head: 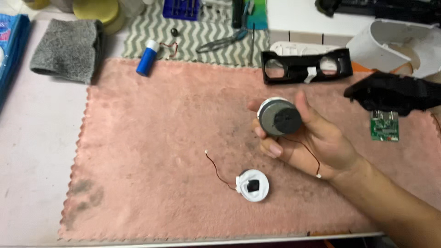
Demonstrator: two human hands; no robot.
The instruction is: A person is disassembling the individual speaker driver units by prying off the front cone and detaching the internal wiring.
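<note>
Only grey motor (pixel 279 117) in right hand (pixel 312 142)

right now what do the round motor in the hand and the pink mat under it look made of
Round motor: dull grey casing that looks like metal, with a matt black, probably plastic hub and a white rim; held in the right hand.
Pink mat: soft fabric, likely microfibre towelling, judging by its fuzzy nap, scalloped edge and dark stains.

Your right hand (pixel 305 138) is bare: no glove, ring or watch. Your forearm is bare too, with no sleeve in view. Fingernails are short and unpainted.
</note>
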